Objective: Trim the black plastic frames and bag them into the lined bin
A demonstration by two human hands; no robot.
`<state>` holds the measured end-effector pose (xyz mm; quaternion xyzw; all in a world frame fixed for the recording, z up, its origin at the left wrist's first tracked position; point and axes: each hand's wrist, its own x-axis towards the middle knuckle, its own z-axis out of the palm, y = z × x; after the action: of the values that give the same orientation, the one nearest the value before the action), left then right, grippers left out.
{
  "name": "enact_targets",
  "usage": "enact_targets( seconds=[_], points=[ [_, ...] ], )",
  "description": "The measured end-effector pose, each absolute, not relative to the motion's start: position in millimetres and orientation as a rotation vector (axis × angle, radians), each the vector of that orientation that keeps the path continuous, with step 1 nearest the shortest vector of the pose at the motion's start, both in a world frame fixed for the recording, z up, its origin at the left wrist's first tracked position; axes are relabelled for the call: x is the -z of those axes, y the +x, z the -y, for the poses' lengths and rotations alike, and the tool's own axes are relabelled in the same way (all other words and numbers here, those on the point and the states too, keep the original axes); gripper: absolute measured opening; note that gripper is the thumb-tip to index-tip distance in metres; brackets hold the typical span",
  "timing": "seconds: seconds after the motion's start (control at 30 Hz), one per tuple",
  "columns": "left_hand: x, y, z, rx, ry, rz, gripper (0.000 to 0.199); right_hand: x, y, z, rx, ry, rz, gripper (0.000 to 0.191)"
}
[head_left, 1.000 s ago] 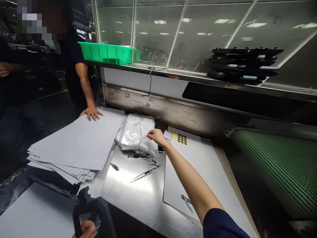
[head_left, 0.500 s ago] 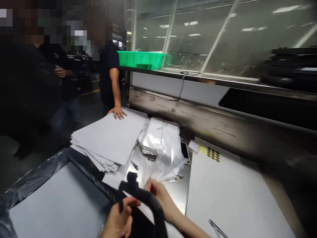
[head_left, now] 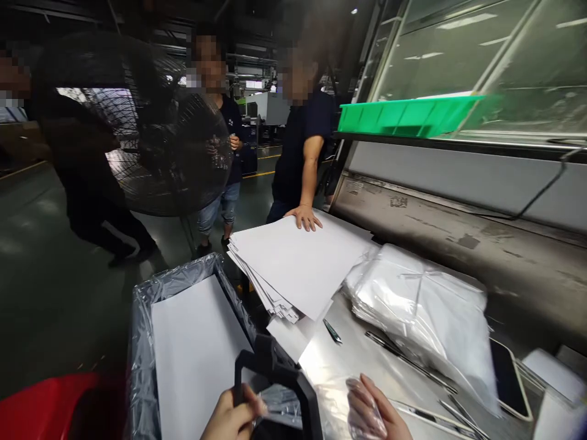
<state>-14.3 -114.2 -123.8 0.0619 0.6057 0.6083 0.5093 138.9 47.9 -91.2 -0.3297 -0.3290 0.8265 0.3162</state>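
My left hand (head_left: 233,415) is closed at the lower left end of a black angular frame part (head_left: 305,391), near the bottom edge. My right hand (head_left: 385,412) is right of that part, its fingers closed on clear thin plastic (head_left: 362,406). More crinkled clear plastic (head_left: 284,400) shows inside the black part's opening. Beyond my hands are a stack of white sheets (head_left: 298,263) and a pile of clear plastic bags (head_left: 422,299) on the metal table (head_left: 321,354).
A co-worker's hand (head_left: 305,217) rests on the sheets. At left stand a plastic-lined bin (head_left: 142,330), a large fan (head_left: 183,146) and other people. Tweezers (head_left: 408,360), a small cutter (head_left: 332,330) and a phone (head_left: 509,379) lie about. A green tray (head_left: 403,119) sits on the shelf.
The view has turned left, bringing the bin, fan and people further in. My right hand has moved away from the black part to the right, and plastic now shows in its fingers.
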Motion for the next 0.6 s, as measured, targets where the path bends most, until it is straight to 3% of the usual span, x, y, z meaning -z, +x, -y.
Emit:
enact_targets(
  seconds=[0.17, 0.23, 0.43, 0.53, 0.6],
  points=[
    [113.9, -34.7, 163.6, -1.487, 0.158, -1.549, 0.039, 74.5, 108.0, -36.4, -2.248, -0.905, 0.973, 0.037],
    [104.3, -43.6, 174.5, -1.452, 0.158, -1.573, 0.037, 73.4, 95.7, -36.5, -2.268, -0.903, 1.076, 0.038],
    [91.8, -43.1, 152.2, -1.297, 0.26, -1.549, 0.06, 84.2, 68.3, -34.1, -2.412, -0.8, 1.354, 0.041],
    [95.6, -38.9, 134.6, -1.224, 0.34, -1.482, 0.059, 78.7, 63.5, -29.0, -2.481, -0.671, 1.573, 0.04],
    [98.0, -41.3, 130.8, -1.178, 0.394, -1.456, 0.045, 68.4, 66.6, -27.6, -2.452, -0.601, 1.725, 0.039]
  ],
)
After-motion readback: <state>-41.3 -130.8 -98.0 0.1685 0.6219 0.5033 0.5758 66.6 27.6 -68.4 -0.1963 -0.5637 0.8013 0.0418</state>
